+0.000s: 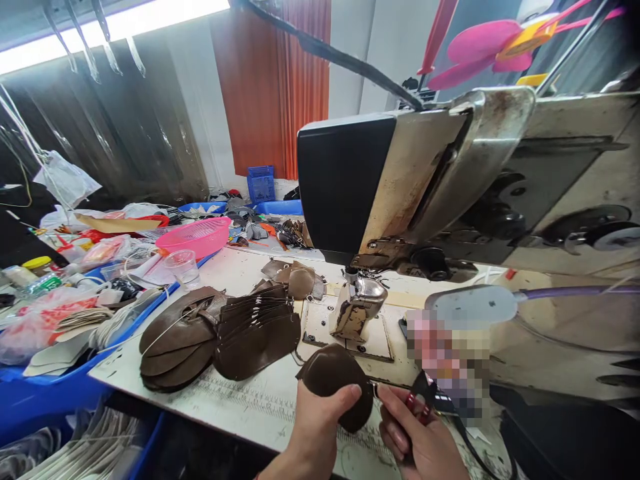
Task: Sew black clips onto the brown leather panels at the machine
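My left hand (320,427) is closed on a rounded dark brown leather piece (335,373), its thumb lying on top. At the piece's right edge is my right hand (417,433), closed round a small tool with red handles (417,405); the tool's tip is too small to make out. Both hands are in front of the sewing machine's metal post (357,310). Left of them lie a row of overlapping brown pieces (257,333) joined by threads and a fanned stack of brown pieces (177,340).
The sewing machine head (345,187) hangs above the post. A pink basket (197,238) and a clear cup (183,269) stand at the back left, beside a cluttered blue bin (125,340). At right are a pale bottle-like object (473,307) and a black cable.
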The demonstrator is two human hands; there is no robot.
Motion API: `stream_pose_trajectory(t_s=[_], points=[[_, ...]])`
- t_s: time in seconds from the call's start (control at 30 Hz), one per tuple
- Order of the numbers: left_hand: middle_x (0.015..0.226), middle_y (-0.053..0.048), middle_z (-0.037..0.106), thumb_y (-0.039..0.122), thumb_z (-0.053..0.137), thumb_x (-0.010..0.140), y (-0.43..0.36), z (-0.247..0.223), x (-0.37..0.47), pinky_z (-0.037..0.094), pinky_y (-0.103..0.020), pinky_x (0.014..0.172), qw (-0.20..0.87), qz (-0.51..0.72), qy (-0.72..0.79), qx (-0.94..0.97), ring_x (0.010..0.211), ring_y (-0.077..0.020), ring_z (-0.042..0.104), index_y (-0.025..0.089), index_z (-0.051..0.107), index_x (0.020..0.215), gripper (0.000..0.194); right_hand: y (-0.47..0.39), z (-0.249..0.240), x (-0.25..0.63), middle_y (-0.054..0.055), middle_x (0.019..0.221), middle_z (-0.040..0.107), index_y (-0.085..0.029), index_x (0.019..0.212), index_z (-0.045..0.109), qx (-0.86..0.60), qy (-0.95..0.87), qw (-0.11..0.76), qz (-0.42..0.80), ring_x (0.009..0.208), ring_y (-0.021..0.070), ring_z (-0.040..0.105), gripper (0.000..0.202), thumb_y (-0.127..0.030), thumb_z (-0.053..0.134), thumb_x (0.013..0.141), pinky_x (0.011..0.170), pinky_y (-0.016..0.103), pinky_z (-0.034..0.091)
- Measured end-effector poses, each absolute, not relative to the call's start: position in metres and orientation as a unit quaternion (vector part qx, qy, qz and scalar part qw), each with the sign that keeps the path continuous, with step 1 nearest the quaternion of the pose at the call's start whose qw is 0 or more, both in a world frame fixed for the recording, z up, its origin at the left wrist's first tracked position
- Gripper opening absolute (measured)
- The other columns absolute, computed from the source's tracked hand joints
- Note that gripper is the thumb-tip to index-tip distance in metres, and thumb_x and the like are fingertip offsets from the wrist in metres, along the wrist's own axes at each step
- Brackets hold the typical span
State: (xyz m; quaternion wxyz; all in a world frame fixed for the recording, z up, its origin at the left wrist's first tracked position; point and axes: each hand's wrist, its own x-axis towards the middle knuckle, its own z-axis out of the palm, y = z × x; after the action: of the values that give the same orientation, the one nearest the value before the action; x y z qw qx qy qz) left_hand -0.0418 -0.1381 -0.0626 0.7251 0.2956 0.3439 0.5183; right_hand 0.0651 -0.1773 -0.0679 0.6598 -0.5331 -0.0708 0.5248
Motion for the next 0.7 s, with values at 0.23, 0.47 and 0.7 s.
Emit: stream_pose_trajectory(t_s=[0.23,0.47,0.7], points=[[0.082,-0.007,0.073,0.020,0.084,0.053,-0.1379,-0.0610,-0.0393,0.051,-0.031,0.076,0.688,0.525,0.404,0.296,0.077,-0.0206,0.063,0.012,0.069,0.091,0.042,-0.1777,-0.0694,0.0654,-0.010,0.041,0.035,-0.014,0.062,0.066,-0.517,-0.076,0.658,0.542,0.037,0.0003,0.029,0.039,-0.038,0.092,0.045,0.037,0.015,0.023],[0.087,-0.007,0.073,0.018,0.080,0.057,-0.1364,-0.0589,-0.0420,0.050,-0.030,0.078,0.684,0.505,0.404,0.337,0.081,-0.0200,0.063,0.012,0.069,0.094,0.039,-0.1785,-0.0651,0.0639,-0.010,0.041,0.037,-0.014,0.060,0.066,-0.539,-0.068,0.645,0.537,0.036,0.0002,0.029,0.044,-0.039,0.093,0.037,0.036,0.015,0.023],[0.081,-0.004,0.071,0.014,0.072,0.059,-0.1330,-0.0570,-0.0430,0.049,-0.027,0.072,0.680,0.476,0.408,0.381,0.075,-0.0170,0.061,0.012,0.069,0.090,0.032,-0.1772,-0.0673,0.0631,-0.011,0.040,0.036,-0.012,0.061,0.065,-0.543,-0.056,0.648,0.532,0.034,-0.0003,0.028,0.047,-0.040,0.093,0.034,0.035,0.015,0.022]])
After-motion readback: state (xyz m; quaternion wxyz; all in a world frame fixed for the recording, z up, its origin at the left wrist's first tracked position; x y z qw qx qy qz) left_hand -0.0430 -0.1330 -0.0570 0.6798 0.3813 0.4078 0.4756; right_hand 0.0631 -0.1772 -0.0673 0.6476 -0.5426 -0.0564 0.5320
